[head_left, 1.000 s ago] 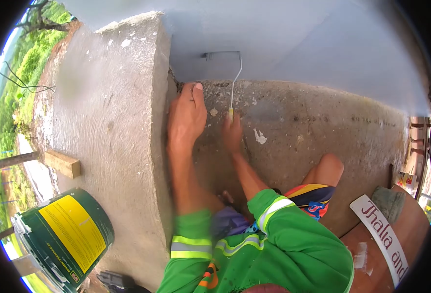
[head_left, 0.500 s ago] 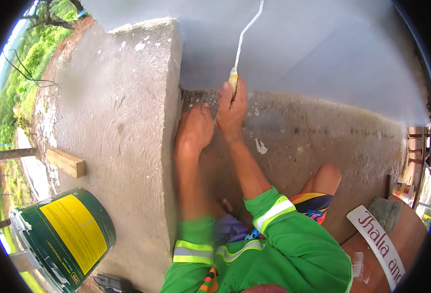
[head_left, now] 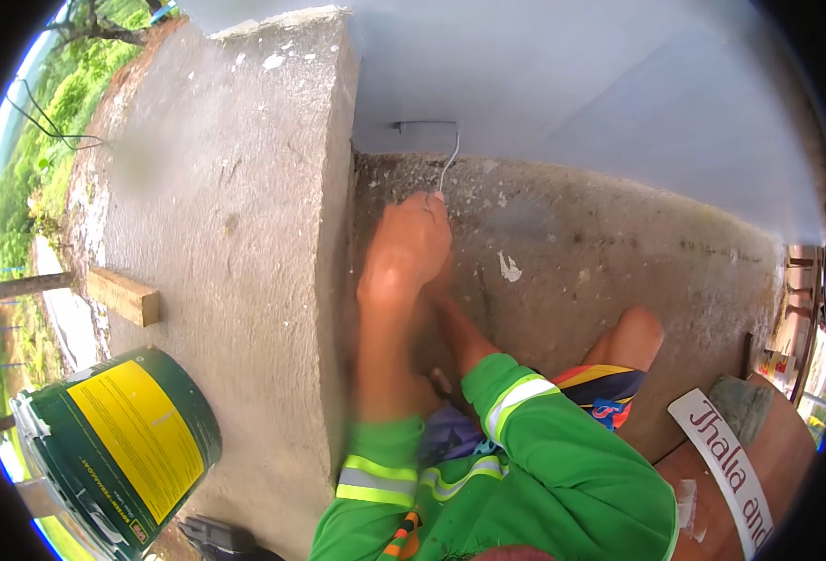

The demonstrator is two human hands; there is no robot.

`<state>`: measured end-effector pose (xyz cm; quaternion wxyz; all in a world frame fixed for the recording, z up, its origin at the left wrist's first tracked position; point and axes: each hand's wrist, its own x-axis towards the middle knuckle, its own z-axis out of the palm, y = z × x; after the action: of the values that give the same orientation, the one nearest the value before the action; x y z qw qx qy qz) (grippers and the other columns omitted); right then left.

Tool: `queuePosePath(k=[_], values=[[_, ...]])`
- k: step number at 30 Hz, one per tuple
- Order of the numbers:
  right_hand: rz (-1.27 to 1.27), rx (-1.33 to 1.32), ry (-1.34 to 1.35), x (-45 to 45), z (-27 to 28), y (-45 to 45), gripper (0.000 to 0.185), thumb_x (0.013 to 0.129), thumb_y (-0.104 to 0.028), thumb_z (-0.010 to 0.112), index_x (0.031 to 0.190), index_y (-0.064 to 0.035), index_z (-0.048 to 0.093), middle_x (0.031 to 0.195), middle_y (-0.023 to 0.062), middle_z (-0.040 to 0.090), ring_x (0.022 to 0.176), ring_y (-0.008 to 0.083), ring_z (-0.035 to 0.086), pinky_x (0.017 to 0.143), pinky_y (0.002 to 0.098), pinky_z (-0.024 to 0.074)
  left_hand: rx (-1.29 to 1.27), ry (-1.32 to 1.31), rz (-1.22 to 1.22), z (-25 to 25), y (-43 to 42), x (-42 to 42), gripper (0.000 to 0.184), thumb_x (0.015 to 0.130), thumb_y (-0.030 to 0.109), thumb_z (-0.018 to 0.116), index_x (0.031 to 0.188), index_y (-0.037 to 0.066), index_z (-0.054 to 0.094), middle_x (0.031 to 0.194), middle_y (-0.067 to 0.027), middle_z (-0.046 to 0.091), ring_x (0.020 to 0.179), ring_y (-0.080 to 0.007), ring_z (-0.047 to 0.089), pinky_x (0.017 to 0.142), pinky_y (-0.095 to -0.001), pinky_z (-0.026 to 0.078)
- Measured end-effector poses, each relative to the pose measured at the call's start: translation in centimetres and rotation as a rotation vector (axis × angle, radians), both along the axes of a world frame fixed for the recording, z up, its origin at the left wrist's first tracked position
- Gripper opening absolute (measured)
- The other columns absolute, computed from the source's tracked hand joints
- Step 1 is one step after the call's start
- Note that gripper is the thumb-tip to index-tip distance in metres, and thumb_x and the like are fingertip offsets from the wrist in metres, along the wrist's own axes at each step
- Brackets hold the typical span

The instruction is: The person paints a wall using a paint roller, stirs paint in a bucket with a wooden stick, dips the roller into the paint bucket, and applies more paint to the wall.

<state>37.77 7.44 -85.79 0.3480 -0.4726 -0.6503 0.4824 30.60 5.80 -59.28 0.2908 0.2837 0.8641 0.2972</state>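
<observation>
A bent metal wire, looking like a paint roller frame point(head_left: 457, 140), sticks up from my hands in front of the grey wall, its top arm turned to the left. My left hand point(head_left: 403, 245) is closed at the lower end of that wire, fingers curled. Behind it my right hand point(head_left: 443, 271) is mostly covered, so its fingers do not show. The yellow handle is hidden by the hands. Both hands are over the rough concrete ledge point(head_left: 562, 252), near the corner of the raised concrete block point(head_left: 235, 206).
A green bucket with a yellow label point(head_left: 137, 439) lies tilted at the lower left. Above it a wood block point(head_left: 125, 295) rests against the concrete. A lettered white sign point(head_left: 726, 467) is at the lower right, beside a dark greenish object point(head_left: 740, 409).
My right hand has come down with the roller frame, whose bent top now shows. My left hand has moved right, over the right hand, and closed at the wire's base.
</observation>
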Motion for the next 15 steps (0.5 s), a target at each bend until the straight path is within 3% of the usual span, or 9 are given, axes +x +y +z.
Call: queuePosePath(k=[4,9,15], values=[[-0.014,-0.024,0.009,-0.1,0.8,-0.4,0.032,0.103,-0.021,0.055,0.128,-0.0016,0.053,0.099,0.0245,0.068,0.091,0.0426,0.067,0.077,0.0458,0.0518,-0.077,-0.005,-0.075,2.2,-0.2,1.7,0.050,0.104,0.037,0.038,0.111,-0.004,0.066,0.108,-0.0323,0.066,0.107,-0.0539,0.058,0.097,-0.0559,0.045],[-0.009,-0.022,0.031,0.1,1.2,0.0,0.032,0.103,-0.022,0.055,0.127,-0.0014,0.053,0.098,0.0240,0.068,0.090,0.0408,0.067,0.077,0.0453,0.0518,-0.170,0.001,-0.177,1.4,0.2,2.0,0.043,0.105,0.036,0.040,0.112,0.000,0.064,0.103,-0.0277,0.070,0.101,-0.0480,0.067,0.091,-0.0582,0.050],[0.009,-0.032,0.053,0.4,1.6,0.6,0.031,0.103,-0.022,0.055,0.126,-0.0012,0.053,0.098,0.0234,0.067,0.089,0.0386,0.067,0.077,0.0448,0.0518,-0.146,0.073,-0.181,1.1,0.5,2.9,0.041,0.105,0.034,0.042,0.112,-0.001,0.063,0.101,-0.0265,0.071,0.100,-0.0467,0.067,0.090,-0.0570,0.050]])
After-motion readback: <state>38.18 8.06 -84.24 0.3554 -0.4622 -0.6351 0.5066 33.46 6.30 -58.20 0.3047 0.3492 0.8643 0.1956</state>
